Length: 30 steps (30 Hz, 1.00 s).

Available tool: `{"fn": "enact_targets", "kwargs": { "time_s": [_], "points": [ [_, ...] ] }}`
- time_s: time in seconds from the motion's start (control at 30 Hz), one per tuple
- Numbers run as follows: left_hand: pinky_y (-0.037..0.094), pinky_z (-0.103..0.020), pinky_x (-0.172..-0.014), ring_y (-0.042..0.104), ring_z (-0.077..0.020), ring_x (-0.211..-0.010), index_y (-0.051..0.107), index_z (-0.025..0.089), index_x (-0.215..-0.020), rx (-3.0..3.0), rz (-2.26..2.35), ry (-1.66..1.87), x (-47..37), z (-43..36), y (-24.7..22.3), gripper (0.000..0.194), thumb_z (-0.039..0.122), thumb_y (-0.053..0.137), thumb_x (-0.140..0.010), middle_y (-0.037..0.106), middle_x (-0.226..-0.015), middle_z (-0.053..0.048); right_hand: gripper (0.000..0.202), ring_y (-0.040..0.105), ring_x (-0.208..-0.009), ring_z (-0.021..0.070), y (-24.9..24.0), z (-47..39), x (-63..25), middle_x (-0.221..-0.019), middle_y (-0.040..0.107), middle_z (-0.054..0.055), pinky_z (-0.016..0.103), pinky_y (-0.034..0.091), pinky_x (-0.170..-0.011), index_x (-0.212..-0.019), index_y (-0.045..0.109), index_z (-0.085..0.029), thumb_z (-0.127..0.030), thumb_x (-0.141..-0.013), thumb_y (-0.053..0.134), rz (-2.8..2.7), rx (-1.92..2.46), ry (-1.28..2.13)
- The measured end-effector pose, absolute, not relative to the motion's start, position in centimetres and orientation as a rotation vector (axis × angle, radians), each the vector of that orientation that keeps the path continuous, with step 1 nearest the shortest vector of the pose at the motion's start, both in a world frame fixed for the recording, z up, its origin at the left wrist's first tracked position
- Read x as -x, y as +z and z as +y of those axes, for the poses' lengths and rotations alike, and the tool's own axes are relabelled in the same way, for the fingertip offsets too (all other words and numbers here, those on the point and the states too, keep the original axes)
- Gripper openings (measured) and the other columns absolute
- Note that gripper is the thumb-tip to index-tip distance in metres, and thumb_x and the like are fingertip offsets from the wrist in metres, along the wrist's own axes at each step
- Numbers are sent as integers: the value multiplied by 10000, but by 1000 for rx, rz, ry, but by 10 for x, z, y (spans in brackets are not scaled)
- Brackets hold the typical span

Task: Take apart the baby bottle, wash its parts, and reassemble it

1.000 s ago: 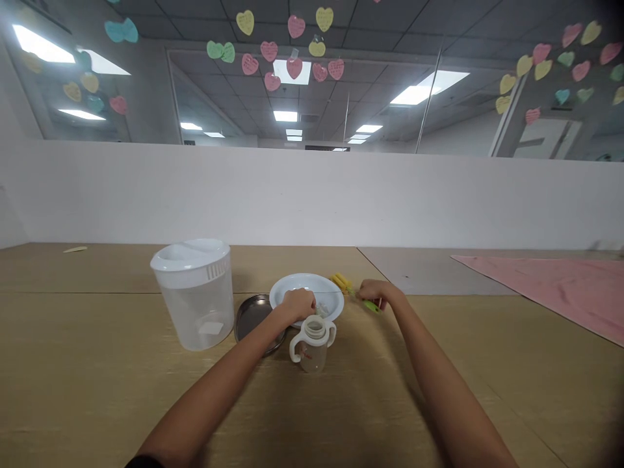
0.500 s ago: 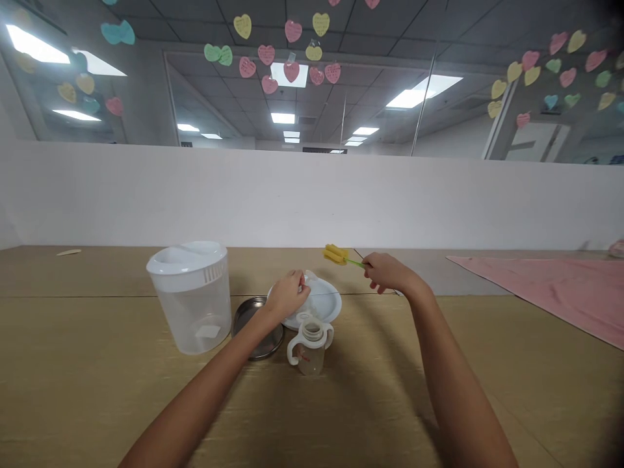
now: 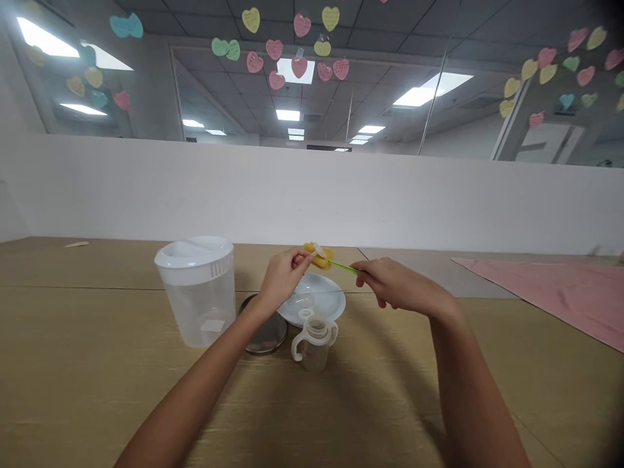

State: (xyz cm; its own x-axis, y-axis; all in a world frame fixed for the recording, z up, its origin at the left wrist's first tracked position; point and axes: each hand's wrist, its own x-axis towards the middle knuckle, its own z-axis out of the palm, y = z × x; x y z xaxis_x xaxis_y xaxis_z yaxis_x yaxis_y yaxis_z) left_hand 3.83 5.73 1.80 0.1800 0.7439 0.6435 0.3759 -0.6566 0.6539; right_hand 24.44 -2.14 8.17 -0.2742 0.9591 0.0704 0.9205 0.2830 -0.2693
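My left hand [image 3: 287,273] is closed, pinching a small translucent piece [image 3: 319,250] that looks like a bottle nipple. This piece lies against the yellow sponge head of a bottle brush [image 3: 324,261]. The brush's thin green handle is gripped by my right hand [image 3: 387,281], with the head pointing left. Both hands are above a white plate [image 3: 335,300], which carries a clear dome-shaped cap [image 3: 298,303] and a white ring [image 3: 305,313]. In front of the plate, an uncapped baby bottle [image 3: 316,351] with two white handles stands upright.
Left of the plate is a round metal tray [image 3: 268,341], partly hidden by my left forearm. A clear bucket with a white lid [image 3: 199,286] stands farther left. A pink cloth [image 3: 550,286] covers the table's right side; a white wall [image 3: 312,195] rises behind.
My left hand has risen slightly with the translucent piece and brought it to the sponge. The brush head has moved left to meet it. The view has shifted slightly.
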Motion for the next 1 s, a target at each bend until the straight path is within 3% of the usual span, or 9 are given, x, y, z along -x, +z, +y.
{"fn": "enact_targets", "kwargs": {
  "time_s": [0.3,0.73,1.0],
  "points": [
    [279,-210,-495,468,-103,-498,640,172,-814,-2364,1408,1419,-28,51,30,238,333,466,-808,538,-528,27,245,529,-459,72,83,-24,-243,-895,601,62,203,323,-387,-955,548,-162,-146,-806,355,-2305,1770,227],
    [300,-209,-481,457,-108,-473,661,174,-804,-2270,1107,1189,-32,52,24,348,409,406,-821,514,-492,31,333,502,-427,66,79,-22,-236,-898,611,60,202,330,-370,-1086,521,-155,-123,-801,351,-2364,1730,178],
    [247,-229,-490,496,-136,-522,679,226,-830,-2297,1684,1275,-29,50,30,262,370,467,-773,598,-579,5,287,488,-432,73,79,-23,-241,-868,603,52,206,326,-392,-1000,547,-162,-134,-805,338,-2335,1749,220]
  ]
}}
